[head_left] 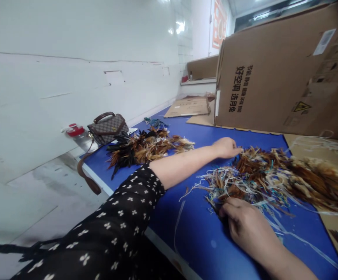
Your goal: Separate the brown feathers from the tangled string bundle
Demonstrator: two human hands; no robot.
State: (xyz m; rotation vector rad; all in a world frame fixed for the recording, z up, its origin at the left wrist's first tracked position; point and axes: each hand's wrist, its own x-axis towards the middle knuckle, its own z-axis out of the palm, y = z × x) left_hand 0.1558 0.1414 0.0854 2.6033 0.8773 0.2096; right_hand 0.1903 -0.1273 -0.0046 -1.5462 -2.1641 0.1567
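Note:
A long heap of brown and tan feathers tied with pale strings lies on the blue table. My left hand reaches across to the heap's far edge, fingers closed in a pinch on feathers there. At the heap's near end my right hand rests with its fingers curled onto the string-bound feather ends. A second pile of dark and orange feathers lies apart at the left of the table.
A large cardboard box stands at the back right, flat cardboard sheets beyond it. A patterned handbag and a red-capped bottle sit at the table's left end beside the white wall. Loose strings trail over the near table.

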